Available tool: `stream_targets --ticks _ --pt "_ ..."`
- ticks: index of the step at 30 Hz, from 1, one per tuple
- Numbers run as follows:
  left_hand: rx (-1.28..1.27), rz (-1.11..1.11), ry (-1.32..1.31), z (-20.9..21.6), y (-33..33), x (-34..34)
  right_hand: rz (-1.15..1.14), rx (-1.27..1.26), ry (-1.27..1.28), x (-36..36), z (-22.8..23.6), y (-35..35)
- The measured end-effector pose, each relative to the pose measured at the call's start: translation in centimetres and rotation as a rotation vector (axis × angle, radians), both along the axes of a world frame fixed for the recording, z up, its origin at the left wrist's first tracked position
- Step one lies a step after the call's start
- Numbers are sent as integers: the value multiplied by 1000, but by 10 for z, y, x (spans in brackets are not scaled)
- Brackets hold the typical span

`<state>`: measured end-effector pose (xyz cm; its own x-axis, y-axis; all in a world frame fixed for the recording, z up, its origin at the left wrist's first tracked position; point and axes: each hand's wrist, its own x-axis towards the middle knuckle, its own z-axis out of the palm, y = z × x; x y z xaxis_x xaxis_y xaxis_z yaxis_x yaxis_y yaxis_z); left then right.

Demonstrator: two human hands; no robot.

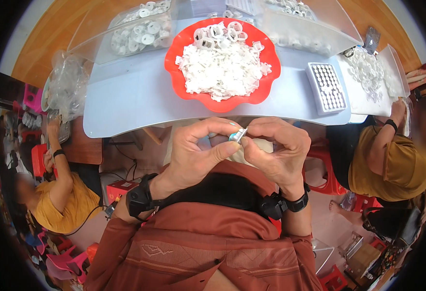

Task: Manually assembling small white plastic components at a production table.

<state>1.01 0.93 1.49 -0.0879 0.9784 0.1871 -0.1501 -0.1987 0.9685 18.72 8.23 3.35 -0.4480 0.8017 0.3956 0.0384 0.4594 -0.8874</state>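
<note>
My left hand pinches a small white and teal part between thumb and fingers, just off the table's near edge. From the other side, my right hand closes its thumb and forefinger on the part's right end; whether a separate thin piece sits there I cannot tell. Beyond my hands stands a red wavy-rimmed bowl. It holds a heap of small white pieces, with several clear ring-shaped parts at its far side.
Clear bins of round parts stand at the far left and far right of the pale blue table. Right of the bowl lies a white tray of small round pieces. A co-worker sits at each side.
</note>
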Motion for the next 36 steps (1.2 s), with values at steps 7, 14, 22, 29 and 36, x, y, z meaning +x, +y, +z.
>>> stream_targets --ticks 7,14,22,29,36 --pt "1 -46 -155 -3 -3 2 -29 42 68 0 -6 -1" --pt "30 -38 -206 -10 -3 4 -24 212 23 -4 0 -7" --pt "37 -58 -232 -10 -1 -1 -12 286 13 -10 2 -6" --pt "6 -43 -266 -9 -8 -7 72 218 -77 -7 13 14" --pt "-40 -32 -307 -8 -11 -13 -18 304 -409 -25 30 57"
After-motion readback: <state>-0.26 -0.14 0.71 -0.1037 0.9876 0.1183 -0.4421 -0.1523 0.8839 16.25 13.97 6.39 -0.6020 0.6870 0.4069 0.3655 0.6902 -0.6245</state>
